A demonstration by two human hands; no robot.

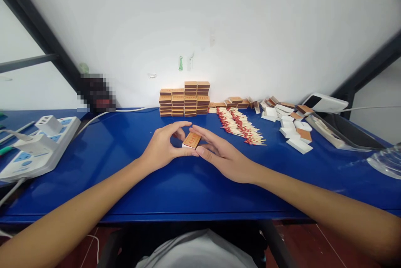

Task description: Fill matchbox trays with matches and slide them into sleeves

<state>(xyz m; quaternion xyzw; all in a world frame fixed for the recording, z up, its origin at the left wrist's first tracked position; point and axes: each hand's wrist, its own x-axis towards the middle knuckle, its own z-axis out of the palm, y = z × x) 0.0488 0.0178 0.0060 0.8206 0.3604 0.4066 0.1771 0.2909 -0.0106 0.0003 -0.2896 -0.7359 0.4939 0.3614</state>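
Both hands hold one orange-brown matchbox (192,139) between them, just over the blue tabletop. My left hand (161,144) curves round its left side, with the thumb at the near end by a white edge of the inner tray. From the other side, my right hand (227,155) has its thumb at the near right corner and its fingers along the right side. The box's printed face points up; its underside is hidden. Behind the hands stand stacked matchboxes (184,105). To their right lie rows of loose red-tipped matches (239,126).
On the right lie white trays and open covers (288,128), near a white device (326,103) and a black-lined container (344,132). A crinkled clear plastic item (387,161) sits at the right edge. At left is a power strip (56,146) with chargers and cables.
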